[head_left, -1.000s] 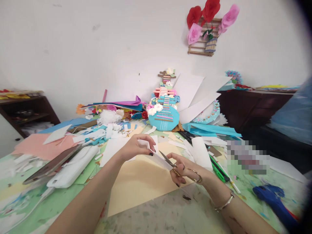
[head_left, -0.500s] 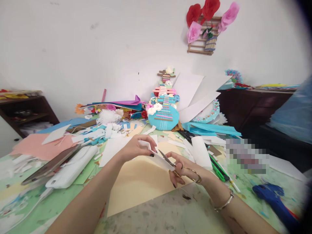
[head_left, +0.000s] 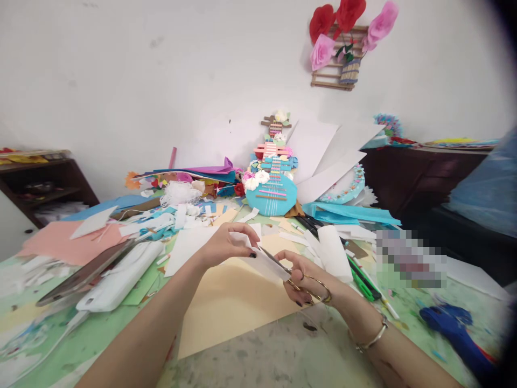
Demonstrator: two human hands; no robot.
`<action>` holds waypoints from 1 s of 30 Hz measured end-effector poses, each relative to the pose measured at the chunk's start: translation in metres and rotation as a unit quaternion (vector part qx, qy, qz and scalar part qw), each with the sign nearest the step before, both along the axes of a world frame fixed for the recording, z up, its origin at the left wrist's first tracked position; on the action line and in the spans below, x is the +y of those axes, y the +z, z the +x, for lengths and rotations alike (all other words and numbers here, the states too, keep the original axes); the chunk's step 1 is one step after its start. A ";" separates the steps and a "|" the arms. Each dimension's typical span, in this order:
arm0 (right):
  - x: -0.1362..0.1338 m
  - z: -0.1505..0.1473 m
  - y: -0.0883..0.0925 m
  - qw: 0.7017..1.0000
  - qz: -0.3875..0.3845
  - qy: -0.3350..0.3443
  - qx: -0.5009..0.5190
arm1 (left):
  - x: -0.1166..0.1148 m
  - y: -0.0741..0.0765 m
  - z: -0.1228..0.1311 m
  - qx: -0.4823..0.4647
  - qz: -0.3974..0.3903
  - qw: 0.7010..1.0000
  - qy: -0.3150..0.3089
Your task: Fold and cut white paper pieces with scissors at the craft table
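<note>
My left hand (head_left: 228, 245) pinches a piece of white paper (head_left: 270, 267) between thumb and fingers, holding it up over the table. Gold-handled scissors (head_left: 274, 260) are gripped in my right hand (head_left: 301, 275), its fingers through the handles. The blades lie along the white paper, their tips close to my left thumb, and look nearly closed. Beneath both hands a cream sheet (head_left: 226, 302) lies on the table, its near edge slanting.
Behind my hands stands a blue paper lute (head_left: 271, 194). To the right are a white roll (head_left: 334, 253), a green cutter (head_left: 363, 277) and a blue glue gun (head_left: 448, 328). A white power bank (head_left: 119, 277) and paper scraps (head_left: 161, 223) lie left.
The scissor blades have closed along the white paper, and my right hand's lower fingers have drawn up towards its thumb. My left hand stays almost in place.
</note>
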State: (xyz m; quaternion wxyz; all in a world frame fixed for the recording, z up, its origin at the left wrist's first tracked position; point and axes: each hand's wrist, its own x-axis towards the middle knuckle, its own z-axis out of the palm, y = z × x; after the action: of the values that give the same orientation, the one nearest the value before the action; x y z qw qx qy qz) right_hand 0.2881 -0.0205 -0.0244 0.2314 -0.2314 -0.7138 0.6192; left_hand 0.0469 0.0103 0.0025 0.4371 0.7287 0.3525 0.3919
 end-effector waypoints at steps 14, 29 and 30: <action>0.001 0.002 -0.002 0.999 -0.032 -0.024 -0.006 | 0.002 0.002 -0.008 -0.004 0.024 0.999 0.036; -0.004 0.003 0.003 0.999 -0.038 0.023 -0.018 | 0.003 0.000 -0.006 0.029 0.016 0.998 0.047; -0.004 0.003 0.002 0.999 -0.041 0.023 -0.018 | 0.004 0.000 -0.005 0.031 0.016 0.998 0.045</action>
State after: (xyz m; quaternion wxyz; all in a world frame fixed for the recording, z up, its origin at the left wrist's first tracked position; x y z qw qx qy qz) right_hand 0.2907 -0.0242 -0.0219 0.1951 -0.2353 -0.6971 0.6485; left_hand 0.0417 0.0138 0.0021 0.3964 0.7308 0.3922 0.3936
